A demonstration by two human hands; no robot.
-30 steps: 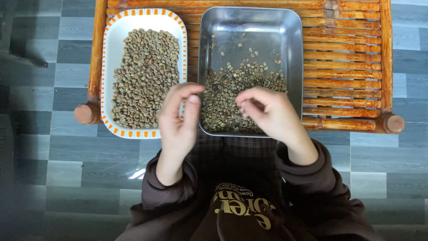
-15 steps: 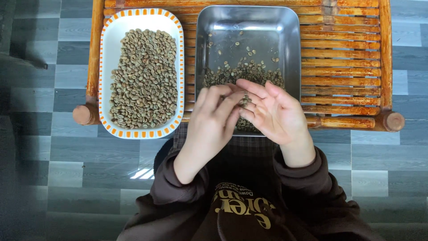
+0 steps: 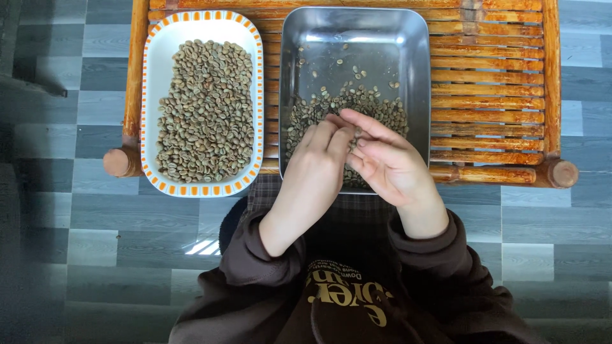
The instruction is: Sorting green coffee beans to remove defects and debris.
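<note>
A slatted wooden desk [image 3: 491, 83] stands on a grey plank floor [image 3: 70, 210] and carries two containers side by side: a white oblong dish with an orange-checked rim [image 3: 148, 95], heaped with green coffee beans [image 3: 205, 108], and a steel tray [image 3: 408, 44] whose own beans [image 3: 376, 105] lie piled toward its near half, a few scattered farther back. Both hands meet over the tray's near edge, covering part of the pile. The right hand [image 3: 389, 162] lies palm up, cupped open with a few beans on its fingers. The left hand [image 3: 315, 165] comes in from the left, back up, fingertips pinched together on those beans. Dark brown sleeves [image 3: 255, 261] cover both wrists.
</note>
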